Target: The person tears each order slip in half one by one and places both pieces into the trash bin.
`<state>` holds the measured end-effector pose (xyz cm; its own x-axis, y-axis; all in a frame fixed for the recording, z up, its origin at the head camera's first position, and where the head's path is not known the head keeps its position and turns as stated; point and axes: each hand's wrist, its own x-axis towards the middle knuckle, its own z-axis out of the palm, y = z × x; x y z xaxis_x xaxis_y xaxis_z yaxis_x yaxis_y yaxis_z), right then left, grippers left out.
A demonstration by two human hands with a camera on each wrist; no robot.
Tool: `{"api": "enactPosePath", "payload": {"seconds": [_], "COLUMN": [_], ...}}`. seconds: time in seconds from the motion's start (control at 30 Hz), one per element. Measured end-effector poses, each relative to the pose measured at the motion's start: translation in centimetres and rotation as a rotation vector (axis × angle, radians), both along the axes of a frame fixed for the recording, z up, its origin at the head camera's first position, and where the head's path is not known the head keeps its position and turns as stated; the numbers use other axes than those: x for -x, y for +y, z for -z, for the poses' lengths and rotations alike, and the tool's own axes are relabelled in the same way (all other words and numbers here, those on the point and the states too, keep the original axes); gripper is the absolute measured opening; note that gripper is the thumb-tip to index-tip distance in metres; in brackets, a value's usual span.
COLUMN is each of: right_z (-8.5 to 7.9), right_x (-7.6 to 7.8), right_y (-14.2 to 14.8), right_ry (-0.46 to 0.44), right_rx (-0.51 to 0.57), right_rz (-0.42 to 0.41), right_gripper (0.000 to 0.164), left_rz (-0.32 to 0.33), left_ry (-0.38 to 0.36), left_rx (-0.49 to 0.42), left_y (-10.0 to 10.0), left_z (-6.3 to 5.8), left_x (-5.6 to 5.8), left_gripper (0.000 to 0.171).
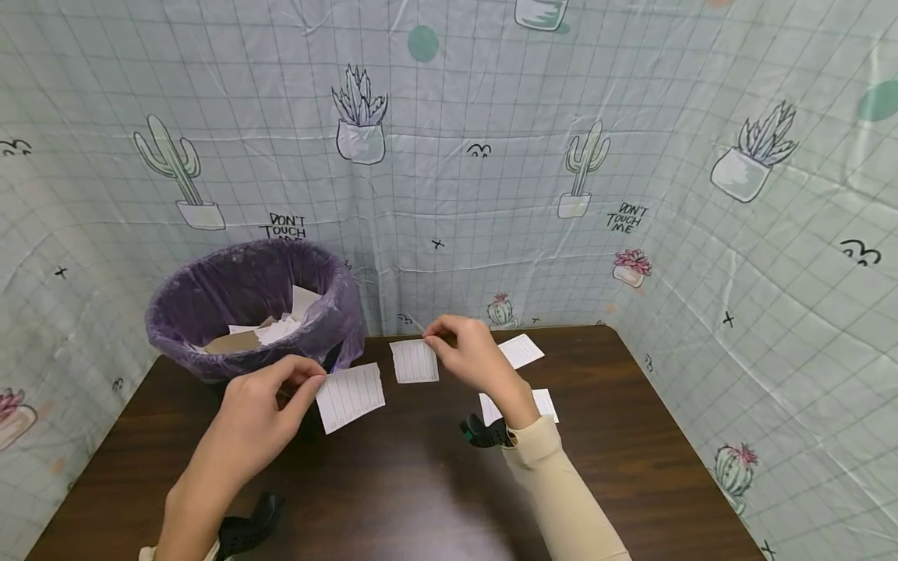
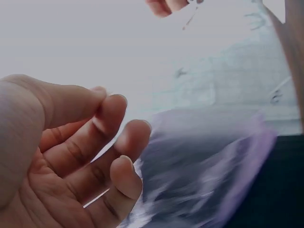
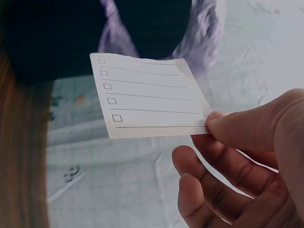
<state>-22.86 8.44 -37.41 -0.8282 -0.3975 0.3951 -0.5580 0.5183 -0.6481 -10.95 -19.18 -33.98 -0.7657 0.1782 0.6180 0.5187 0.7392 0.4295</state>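
Observation:
My left hand (image 1: 261,405) pinches a piece of white lined paper (image 1: 352,399) by its left corner, between thumb and forefinger. In the left wrist view the thumb and forefinger (image 2: 112,110) meet at the tips, but the paper cannot be made out against the pale glare. A second lined piece of paper (image 1: 415,361), with a column of small checkboxes, hangs from my right hand (image 1: 468,354). Thumb and forefinger hold it at one corner in the right wrist view, where the paper (image 3: 147,97) shows its printed side. The two pieces are apart, both above the table.
A bin with a purple liner (image 1: 351,300) stands at the back left, holding paper scraps (image 1: 281,329) and brown cardboard (image 1: 234,343). Two more pieces of paper, a far one (image 1: 521,351) and a nearer one (image 1: 546,403), lie right on the dark wooden table (image 1: 631,467). A patterned curtain (image 1: 449,195) hangs behind.

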Motion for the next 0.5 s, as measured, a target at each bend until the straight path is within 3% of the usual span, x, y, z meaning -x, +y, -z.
{"api": "enactPosePath", "payload": {"seconds": [0.2, 0.5], "right_z": [-2.3, -5.2], "right_x": [0.2, -0.2], "right_y": [-1.7, -4.2], "right_ry": [0.018, 0.072], "right_rx": [0.012, 0.043], "right_rz": [-0.071, -0.175], "right_gripper": [0.009, 0.009], "left_rz": [-0.033, -0.079], "left_ry": [0.129, 0.213], "left_rx": [0.014, 0.05], "left_y": [-1.8, -4.4], "left_z": [-2.5, -5.3], "left_x": [0.2, 0.4], "left_gripper": [0.02, 0.024]}}
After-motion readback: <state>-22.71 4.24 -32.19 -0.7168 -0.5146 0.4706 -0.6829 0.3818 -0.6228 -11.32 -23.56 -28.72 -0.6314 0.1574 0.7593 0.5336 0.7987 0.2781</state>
